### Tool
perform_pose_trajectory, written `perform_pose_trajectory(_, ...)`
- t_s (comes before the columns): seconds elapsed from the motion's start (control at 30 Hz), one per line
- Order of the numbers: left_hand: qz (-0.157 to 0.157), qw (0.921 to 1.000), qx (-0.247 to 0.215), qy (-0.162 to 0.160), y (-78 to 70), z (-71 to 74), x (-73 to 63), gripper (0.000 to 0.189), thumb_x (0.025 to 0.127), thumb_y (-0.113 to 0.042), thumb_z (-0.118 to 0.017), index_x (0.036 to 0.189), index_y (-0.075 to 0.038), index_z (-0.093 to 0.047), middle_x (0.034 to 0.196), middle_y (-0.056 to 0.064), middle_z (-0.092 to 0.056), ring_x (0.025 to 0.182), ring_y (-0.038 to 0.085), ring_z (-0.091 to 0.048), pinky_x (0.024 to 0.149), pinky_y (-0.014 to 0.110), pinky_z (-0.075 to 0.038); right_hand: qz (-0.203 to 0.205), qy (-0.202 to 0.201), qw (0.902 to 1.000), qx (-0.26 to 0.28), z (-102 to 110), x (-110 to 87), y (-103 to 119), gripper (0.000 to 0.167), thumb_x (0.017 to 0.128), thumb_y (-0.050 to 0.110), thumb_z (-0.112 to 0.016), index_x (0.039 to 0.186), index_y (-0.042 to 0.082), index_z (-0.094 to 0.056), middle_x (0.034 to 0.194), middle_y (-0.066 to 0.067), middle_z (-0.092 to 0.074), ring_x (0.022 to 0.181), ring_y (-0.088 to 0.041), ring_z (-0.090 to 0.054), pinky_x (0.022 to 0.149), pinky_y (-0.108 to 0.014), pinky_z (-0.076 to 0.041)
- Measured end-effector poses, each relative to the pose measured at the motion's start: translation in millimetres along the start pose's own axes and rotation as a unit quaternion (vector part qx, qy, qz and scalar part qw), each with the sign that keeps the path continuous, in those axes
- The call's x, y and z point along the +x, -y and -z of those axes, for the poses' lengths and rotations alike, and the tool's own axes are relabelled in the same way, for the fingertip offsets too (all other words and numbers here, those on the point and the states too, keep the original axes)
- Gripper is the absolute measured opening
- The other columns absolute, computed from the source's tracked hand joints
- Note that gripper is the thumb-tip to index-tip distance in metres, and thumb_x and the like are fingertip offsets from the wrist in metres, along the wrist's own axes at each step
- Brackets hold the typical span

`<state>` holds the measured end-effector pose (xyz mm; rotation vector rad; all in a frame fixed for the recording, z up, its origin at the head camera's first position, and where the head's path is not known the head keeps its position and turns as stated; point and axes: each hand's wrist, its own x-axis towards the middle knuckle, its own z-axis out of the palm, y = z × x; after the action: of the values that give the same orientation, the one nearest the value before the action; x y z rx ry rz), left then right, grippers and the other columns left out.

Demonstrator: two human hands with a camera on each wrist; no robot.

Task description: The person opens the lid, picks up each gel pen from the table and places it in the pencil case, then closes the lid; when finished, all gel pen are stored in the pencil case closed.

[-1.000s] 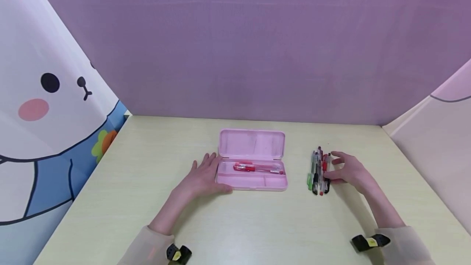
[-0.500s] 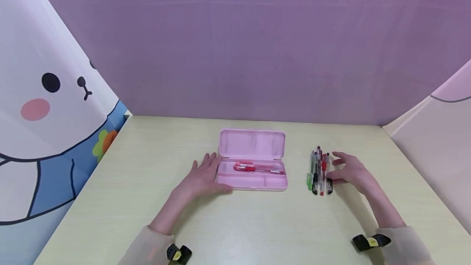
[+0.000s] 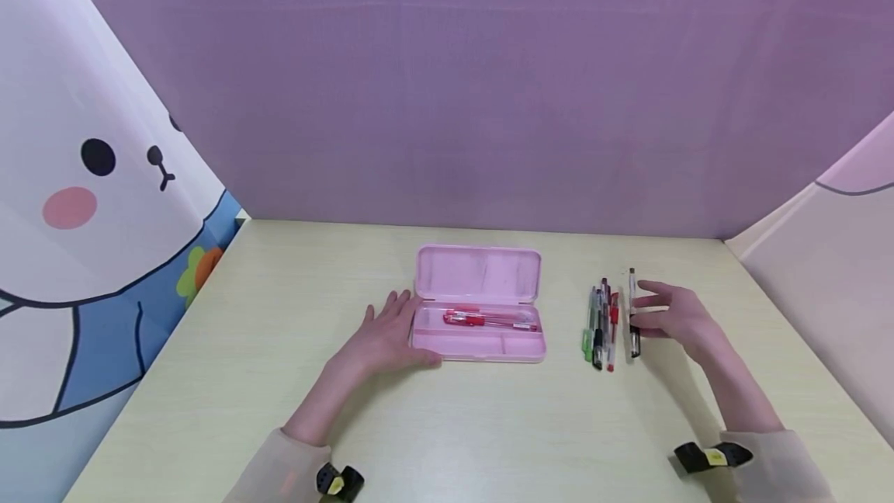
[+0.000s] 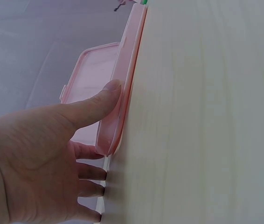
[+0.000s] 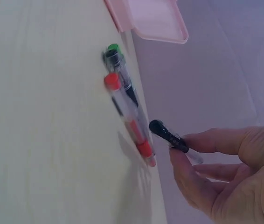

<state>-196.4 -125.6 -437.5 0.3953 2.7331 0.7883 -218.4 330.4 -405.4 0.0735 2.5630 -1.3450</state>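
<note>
My right hand [image 3: 676,320] pinches a clear pen with a black cap [image 5: 173,139] between thumb and fingers, to the right of the loose pens and raised above the table. My left hand [image 3: 382,341] lies against the left end of an open pink pencil case [image 3: 461,345], its fingers spread. In the left wrist view the thumb [image 4: 105,97] presses the case's front wall. Red pens [image 3: 482,320] lie in the case's rear compartment. A red pen [image 3: 613,332], a green-capped pen [image 3: 588,344] and several dark ones lie side by side on the table.
The case's lid [image 3: 478,274] is folded back onto the pale table [image 3: 489,425]. A purple backdrop [image 3: 489,99] rises at the table's far edge. Printed panels stand at the left [image 3: 105,254] and right [image 3: 831,293] sides.
The black-capped pen has come away from the row, up and to the right, in my right hand. My left hand and the pencil case have stayed put.
</note>
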Motion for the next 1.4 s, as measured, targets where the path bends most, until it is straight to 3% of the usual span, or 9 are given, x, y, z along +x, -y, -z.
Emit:
perform_pose_trajectory(0.1,0.0,1.0,0.001,-0.001,0.5,-0.7,0.8,0.108,0.08,-0.049,-0.082,0.162,-0.008,-0.026,0.169,0.026,-0.023,0.16,0.045,-0.013,0.127,0.07,-0.009,0.028,-0.016,0.9994,0.009,-1,0.7,5,0.077,0.095,-0.003,-0.065,0.157,-0.013,-0.022,0.128,-0.037,-0.06,0.082,0.006,-0.069,0.077,-0.024,-0.064)
perform_pose_trajectory(0.17,0.0,1.0,0.0,-0.001,0.6,-0.6,1.0,0.108,0.08,-0.049,-0.082,0.162,-0.008,-0.026,0.169,0.026,-0.023,0.16,0.045,-0.013,0.127,0.07,-0.009,0.047,-0.028,0.9984,0.017,-2,0.9,10,0.076,0.095,-0.003,-0.066,0.157,-0.011,-0.024,0.117,-0.021,-0.069,0.084,0.008,-0.068,0.077,-0.024,-0.064)
perform_pose_trajectory(0.27,-0.001,1.0,-0.001,0.0,0.9,-0.6,0.9,0.107,0.081,-0.049,-0.082,0.162,-0.008,-0.026,0.169,0.026,-0.023,0.16,0.046,-0.013,0.127,0.071,-0.009,0.079,-0.042,0.9954,0.035,-7,0.5,21,0.076,0.094,-0.003,-0.067,0.158,-0.008,-0.027,0.105,0.005,-0.07,0.086,0.009,-0.067,0.077,-0.023,-0.064)
perform_pose_trajectory(0.4,-0.003,1.0,-0.001,0.0,1.3,-0.8,1.2,0.107,0.081,-0.049,-0.081,0.162,-0.007,-0.026,0.169,0.026,-0.024,0.16,0.046,-0.013,0.127,0.071,-0.009,0.117,-0.065,0.9893,0.058,-16,1.5,40,0.074,0.093,-0.003,-0.069,0.157,-0.005,-0.032,0.096,0.018,-0.069,0.087,0.005,-0.068,0.076,-0.023,-0.064)
perform_pose_trajectory(0.8,-0.008,0.9999,0.002,0.006,3.3,0.8,0.3,0.108,0.081,-0.051,-0.081,0.163,-0.007,-0.025,0.169,0.026,-0.024,0.16,0.047,-0.013,0.127,0.071,-0.01,0.221,-0.142,0.9598,0.1,-66,18.6,96,0.053,0.097,0.002,-0.067,0.147,-0.001,-0.051,0.095,0.01,-0.068,0.091,-0.002,-0.069,0.077,-0.021,-0.063)
perform_pose_trajectory(0.97,-0.011,0.9999,0.003,0.013,3.7,3.8,-1.1,0.108,0.081,-0.051,-0.081,0.162,-0.006,-0.025,0.169,0.026,-0.023,0.16,0.046,-0.013,0.127,0.07,-0.01,0.265,-0.125,0.9507,0.1,-86,26.1,110,0.05,0.096,-0.001,-0.067,0.144,-0.001,-0.054,0.103,-0.009,-0.069,0.089,0.002,-0.069,0.076,-0.021,-0.063)
perform_pose_trajectory(1.1,-0.013,0.9998,0.002,0.012,4.2,4.7,-1.6,0.107,0.082,-0.049,-0.081,0.162,-0.005,-0.026,0.169,0.026,-0.022,0.16,0.046,-0.013,0.127,0.07,-0.01,0.298,-0.102,0.9475,0.055,-101,29.4,115,0.05,0.095,0.0,-0.069,0.144,0.003,-0.056,0.108,-0.021,-0.07,0.089,0.0,-0.068,0.075,-0.018,-0.062)
perform_pose_trajectory(1.23,-0.014,0.9998,0.004,0.01,4.8,4.2,-1.8,0.105,0.083,-0.048,-0.081,0.162,-0.005,-0.027,0.169,0.026,-0.023,0.16,0.046,-0.014,0.127,0.07,-0.011,0.328,-0.05,0.9433,-0.01,-117,31.2,115,0.052,0.095,-0.001,-0.069,0.144,0.008,-0.058,0.107,-0.018,-0.072,0.094,-0.015,-0.069,0.079,-0.022,-0.062)
perform_pose_trajectory(1.4,-0.014,0.9998,0.007,0.009,5.2,4.0,-2.1,0.105,0.083,-0.049,-0.081,0.162,-0.005,-0.027,0.169,0.025,-0.023,0.16,0.046,-0.015,0.127,0.07,-0.012,0.366,-0.001,0.9279,-0.07,-131,32.9,110,0.053,0.094,-0.005,-0.068,0.144,0.01,-0.059,0.106,-0.015,-0.072,0.095,-0.024,-0.071,0.084,-0.033,-0.064)
